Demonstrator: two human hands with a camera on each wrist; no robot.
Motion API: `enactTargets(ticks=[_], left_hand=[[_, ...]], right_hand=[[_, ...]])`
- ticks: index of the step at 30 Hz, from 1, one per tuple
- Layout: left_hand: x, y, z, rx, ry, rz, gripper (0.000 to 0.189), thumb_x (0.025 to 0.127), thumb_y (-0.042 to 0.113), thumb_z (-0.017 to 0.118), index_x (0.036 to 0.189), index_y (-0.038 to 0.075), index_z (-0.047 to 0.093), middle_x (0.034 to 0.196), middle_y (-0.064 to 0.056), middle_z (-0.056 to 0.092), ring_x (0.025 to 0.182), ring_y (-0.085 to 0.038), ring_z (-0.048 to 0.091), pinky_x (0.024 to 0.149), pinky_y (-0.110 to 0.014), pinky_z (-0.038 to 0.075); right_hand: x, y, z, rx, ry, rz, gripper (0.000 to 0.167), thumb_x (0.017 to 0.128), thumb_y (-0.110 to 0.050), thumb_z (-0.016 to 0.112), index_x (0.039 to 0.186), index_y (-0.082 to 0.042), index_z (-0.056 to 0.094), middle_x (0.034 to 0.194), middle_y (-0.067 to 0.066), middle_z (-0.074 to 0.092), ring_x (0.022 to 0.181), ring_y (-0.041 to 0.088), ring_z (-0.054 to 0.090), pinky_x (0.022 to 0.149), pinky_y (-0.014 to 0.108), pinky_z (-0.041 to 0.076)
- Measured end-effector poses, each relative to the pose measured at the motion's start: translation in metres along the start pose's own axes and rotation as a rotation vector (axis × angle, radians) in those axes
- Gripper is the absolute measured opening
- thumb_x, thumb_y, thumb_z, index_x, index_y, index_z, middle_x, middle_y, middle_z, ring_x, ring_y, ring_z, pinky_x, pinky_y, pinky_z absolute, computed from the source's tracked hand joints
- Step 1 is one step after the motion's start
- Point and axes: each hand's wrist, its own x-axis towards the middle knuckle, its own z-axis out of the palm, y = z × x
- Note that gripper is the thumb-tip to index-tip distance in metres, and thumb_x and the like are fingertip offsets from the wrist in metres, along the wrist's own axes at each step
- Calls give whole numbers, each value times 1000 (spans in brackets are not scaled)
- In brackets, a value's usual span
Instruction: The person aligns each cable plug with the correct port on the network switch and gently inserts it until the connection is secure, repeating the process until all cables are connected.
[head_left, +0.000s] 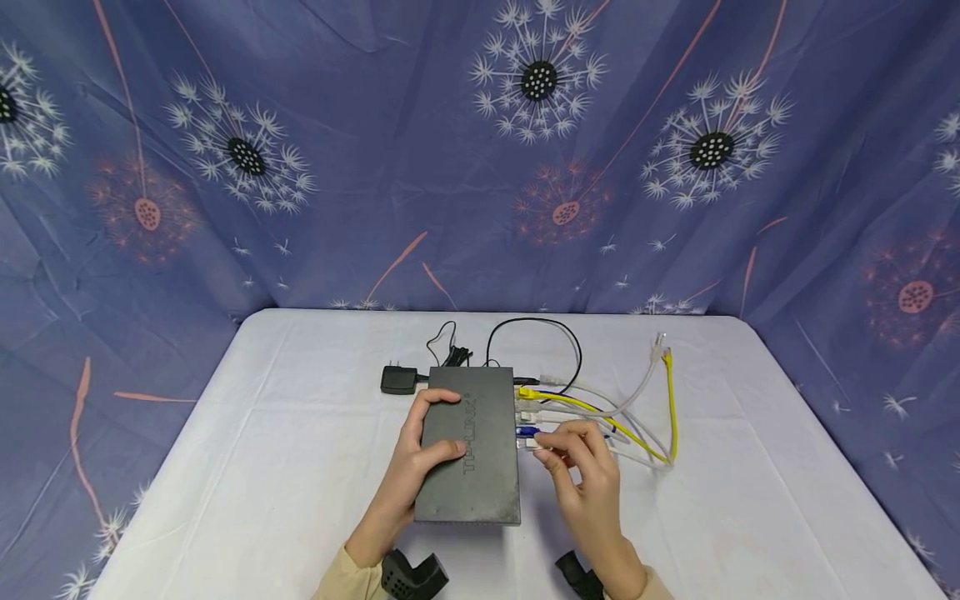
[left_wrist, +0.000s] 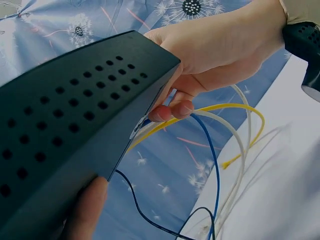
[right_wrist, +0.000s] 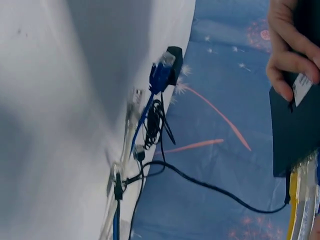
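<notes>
My left hand (head_left: 422,450) grips a black TP-LINK network switch (head_left: 483,492) over the table, thumb and index finger on its top. In the right wrist view, fingers (right_wrist: 292,62) of that hand lie on the underside by a white label (right_wrist: 301,89). At the switch's right side, my right hand (head_left: 588,471) pinches a whitish network cable plug (head_left: 531,444) at the port nearest me. Beyond it a blue plug (head_left: 527,432), white plugs and a yellow plug (head_left: 529,392) line the same side. The left wrist view shows the vented end (left_wrist: 75,100) of the switch.
Behind the switch lie a black power adapter (head_left: 398,380) and a bundled black cord (head_left: 457,357). A yellow cable (head_left: 672,408) and a grey cable (head_left: 637,392) loop across the white table (head_left: 285,467) to the right. The right wrist view shows a loose blue plug (right_wrist: 161,75) on the tabletop.
</notes>
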Motion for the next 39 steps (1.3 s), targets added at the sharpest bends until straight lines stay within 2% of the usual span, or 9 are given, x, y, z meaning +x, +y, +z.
enactTargets(ticks=[4, 12, 16, 24, 29, 39], left_hand=[[0, -1, 0, 10, 5, -8, 54, 76, 2, 62, 127, 13, 49, 133, -13, 35, 110, -33, 36, 87, -42, 30], [-3, 0, -1, 60, 27, -21, 54, 75, 5, 63, 125, 18, 50, 134, -9, 37, 112, -31, 35, 88, -43, 28], [-3, 1, -1, 82, 26, -27, 53, 75, 6, 63, 125, 18, 50, 134, -10, 36, 113, -31, 35, 88, -43, 28], [-4, 3, 0, 87, 17, -24, 52, 76, 7, 62, 125, 20, 49, 136, -7, 34, 115, -31, 34, 88, -43, 28], [-5, 5, 1, 94, 24, -14, 52, 76, 7, 61, 125, 22, 50, 137, -6, 36, 115, -29, 35, 89, -44, 27], [-6, 8, 2, 102, 1, -38, 51, 77, 7, 61, 125, 22, 49, 137, -7, 34, 116, -31, 35, 89, -44, 28]], right_hand=[[2, -8, 2, 41, 32, -2, 25, 88, -20, 65, 83, 4, 69, 81, 13, 55, 59, 12, 53, 53, 16, 44], [12, -26, 2, 132, 69, -35, 13, 83, -3, 71, 81, 8, 65, 79, 16, 55, 58, 14, 55, 56, 17, 46], [8, -21, 4, 178, 89, -49, 11, 81, 2, 72, 80, 9, 64, 79, 17, 55, 60, 14, 56, 56, 17, 47], [-3, -3, 9, 219, 119, -60, 12, 82, 0, 72, 79, 9, 65, 79, 18, 55, 59, 14, 55, 55, 18, 47], [-4, -3, 10, 221, 124, -61, 12, 82, 0, 72, 79, 9, 65, 79, 18, 54, 59, 14, 55, 55, 17, 47], [-6, -2, 12, 244, 133, -87, 15, 84, -3, 71, 79, 10, 64, 80, 18, 53, 60, 14, 55, 55, 18, 47]])
